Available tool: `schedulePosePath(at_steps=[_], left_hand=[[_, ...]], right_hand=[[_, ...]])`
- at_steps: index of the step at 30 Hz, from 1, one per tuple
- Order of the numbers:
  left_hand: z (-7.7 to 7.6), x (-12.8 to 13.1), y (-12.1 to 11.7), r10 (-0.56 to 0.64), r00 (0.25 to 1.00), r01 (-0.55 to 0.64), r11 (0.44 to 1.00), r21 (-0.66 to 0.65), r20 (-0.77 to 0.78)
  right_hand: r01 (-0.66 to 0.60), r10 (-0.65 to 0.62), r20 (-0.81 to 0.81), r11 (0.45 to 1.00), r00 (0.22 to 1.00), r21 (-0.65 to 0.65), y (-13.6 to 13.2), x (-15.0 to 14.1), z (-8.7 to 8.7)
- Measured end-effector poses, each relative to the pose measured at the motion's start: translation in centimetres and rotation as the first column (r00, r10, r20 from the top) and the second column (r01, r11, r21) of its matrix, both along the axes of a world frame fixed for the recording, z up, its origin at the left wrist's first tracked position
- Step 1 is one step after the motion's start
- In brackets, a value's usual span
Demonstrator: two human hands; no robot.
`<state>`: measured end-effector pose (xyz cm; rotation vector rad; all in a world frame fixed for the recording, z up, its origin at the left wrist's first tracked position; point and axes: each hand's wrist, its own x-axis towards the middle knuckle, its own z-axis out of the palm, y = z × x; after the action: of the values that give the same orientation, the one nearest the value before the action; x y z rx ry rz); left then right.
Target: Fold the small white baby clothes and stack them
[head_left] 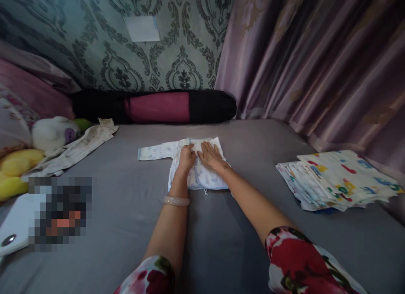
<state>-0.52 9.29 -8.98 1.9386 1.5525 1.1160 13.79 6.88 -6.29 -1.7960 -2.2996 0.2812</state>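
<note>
A small white baby shirt (199, 178) with pale blue print and blue edging lies spread on the grey bed sheet. Its left-side sleeve (156, 151) stretches out flat, while the other sleeve is not visible at the right edge. My right hand (211, 156) rests flat on the upper front of the shirt, fingers extended. Beside it, my left hand (187, 157) is on the shirt with its fingers bent in, seemingly gripping the cloth; the fingertips are partly hidden. A thin white tie (206, 192) hangs from the lower hem.
Folded printed cloths (341, 180) are stacked at the right. Light-coloured clothing (84, 144) lies at the left by plush toys (52, 133). A white device (19, 222) is at the lower left. A black and maroon bolster (158, 107) lines the wall; curtains (284, 66) hang right.
</note>
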Motion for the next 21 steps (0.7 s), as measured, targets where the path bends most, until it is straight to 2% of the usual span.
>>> schedulePosePath(at_steps=[12, 16, 21], left_hand=[[0.3, 0.0, -0.2, -0.002, 1.0, 0.001, 1.0, -0.022, -0.027], [0.4, 0.0, -0.4, -0.004, 0.999, 0.002, 0.999, -0.043, -0.039], [0.4, 0.0, -0.6, -0.019, 1.0, 0.019, 1.0, 0.007, 0.024]], right_hand=[[0.178, -0.18, 0.026, 0.982, 0.983, 0.058, 0.6, 3.8, -0.4], [0.184, -0.185, 0.04, 0.982, 0.982, 0.042, 0.8, 4.4, -0.1], [0.128, -0.128, 0.06, 0.992, 0.99, 0.013, 0.3, 4.4, 1.0]])
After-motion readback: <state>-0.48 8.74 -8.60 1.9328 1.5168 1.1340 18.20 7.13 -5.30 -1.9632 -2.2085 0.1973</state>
